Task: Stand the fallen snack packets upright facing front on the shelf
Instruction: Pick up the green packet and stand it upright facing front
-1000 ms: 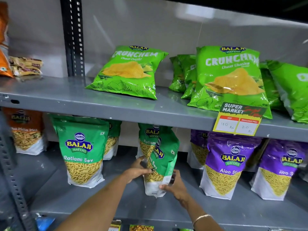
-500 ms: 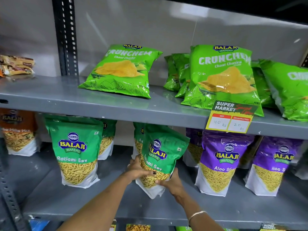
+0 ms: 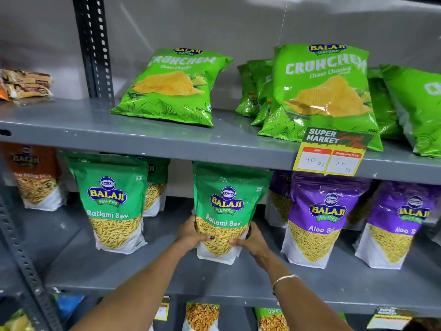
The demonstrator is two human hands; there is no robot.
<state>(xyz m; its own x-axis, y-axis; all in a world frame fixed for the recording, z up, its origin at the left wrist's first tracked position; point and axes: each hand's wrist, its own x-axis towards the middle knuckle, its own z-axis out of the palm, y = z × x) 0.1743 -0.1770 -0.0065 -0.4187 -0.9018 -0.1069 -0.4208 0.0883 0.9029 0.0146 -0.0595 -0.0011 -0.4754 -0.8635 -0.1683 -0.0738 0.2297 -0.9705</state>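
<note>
A green Ratlami Sev packet [image 3: 226, 201] stands upright on the middle shelf [image 3: 167, 278], its front label facing me. My left hand [image 3: 191, 234] grips its lower left side and my right hand [image 3: 250, 240] grips its lower right side. A second Ratlami Sev packet [image 3: 112, 204] stands upright to the left, with another partly hidden behind it. Purple Aloo Sev packets [image 3: 322, 218] stand upright to the right. On the upper shelf [image 3: 71, 130], a green Crunchem chips bag [image 3: 174, 89] leans back against the wall.
More Crunchem bags [image 3: 327, 91] lean at the upper right behind a price tag [image 3: 331, 151]. An orange mix packet [image 3: 33, 177] stands at the far left. A perforated steel upright [image 3: 95, 46] divides the bays. Small wrapped packs [image 3: 26, 83] lie at the upper left.
The held Ratlami Sev packet has turned from tilted and side-on to upright with its front facing me. Both hands have shifted down to its lower corners.
</note>
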